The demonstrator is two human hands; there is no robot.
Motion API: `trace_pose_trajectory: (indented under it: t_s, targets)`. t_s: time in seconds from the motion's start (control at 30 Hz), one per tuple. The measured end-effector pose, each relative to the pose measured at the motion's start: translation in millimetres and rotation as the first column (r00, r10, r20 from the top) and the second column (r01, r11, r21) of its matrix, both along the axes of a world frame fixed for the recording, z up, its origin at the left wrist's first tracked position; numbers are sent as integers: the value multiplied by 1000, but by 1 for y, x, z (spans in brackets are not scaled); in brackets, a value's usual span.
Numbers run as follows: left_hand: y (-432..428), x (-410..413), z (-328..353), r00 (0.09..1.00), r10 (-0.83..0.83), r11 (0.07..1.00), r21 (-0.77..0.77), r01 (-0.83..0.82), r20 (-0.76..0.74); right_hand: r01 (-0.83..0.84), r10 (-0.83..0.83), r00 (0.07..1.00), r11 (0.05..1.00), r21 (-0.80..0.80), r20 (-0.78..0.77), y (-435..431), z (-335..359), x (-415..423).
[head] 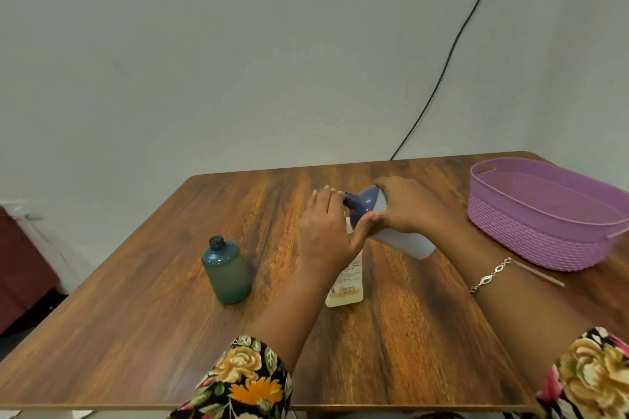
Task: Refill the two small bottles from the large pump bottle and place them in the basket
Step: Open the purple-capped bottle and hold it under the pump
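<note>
- The cream bottle's (347,282) label starts with "BIO"; the rest is too blurred to read.
- Your right hand (408,207) grips the big bottle (401,240) above the table (170,316), tilted, its long axis lying left to right with the neck pointing left.
- Your left hand (323,228) curls its fingers at that neck, thumb on the blue shoulder.
- The green bottle (227,270) stands upright and uncapped on the left, the basket (531,241) on the right.

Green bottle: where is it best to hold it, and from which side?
Probably the round body of the green bottle at mid-height, coming level from the right of the view. It stands upright with an open neck, so a side hold keeps it level and the mouth free.
</note>
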State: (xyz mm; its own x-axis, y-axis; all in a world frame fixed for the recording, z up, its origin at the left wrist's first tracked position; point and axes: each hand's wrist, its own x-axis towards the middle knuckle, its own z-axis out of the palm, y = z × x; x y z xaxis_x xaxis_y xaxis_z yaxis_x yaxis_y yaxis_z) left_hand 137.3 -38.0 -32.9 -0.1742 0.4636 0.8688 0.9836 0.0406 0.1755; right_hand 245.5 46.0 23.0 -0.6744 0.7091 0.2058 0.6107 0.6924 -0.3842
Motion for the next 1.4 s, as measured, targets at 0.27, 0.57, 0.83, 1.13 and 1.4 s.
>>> trace_pose_trajectory:
  t_s: [0.27,0.57,0.83,1.13,1.4]
  targets:
    - [-5,3,-2,989,-93,995,48,88,113,1,-4,995,999,-33,-101,-1,-7,2]
    - [6,-4,37,360,-198,980,181,82,912,-21,-6,977,992,-123,-215,-3,-13,2]
    - [9,-25,56,300,15,995,-44,91,954,-35,0,971,990,-139,-241,1,-16,2]
    - [3,-17,58,176,-68,966,21,256,982,-30,0,972,992,-125,-235,3,-17,5]
    - [7,1,45,323,-67,998,58,36,944,-30,1,972,992,-122,-236,2,-17,5]
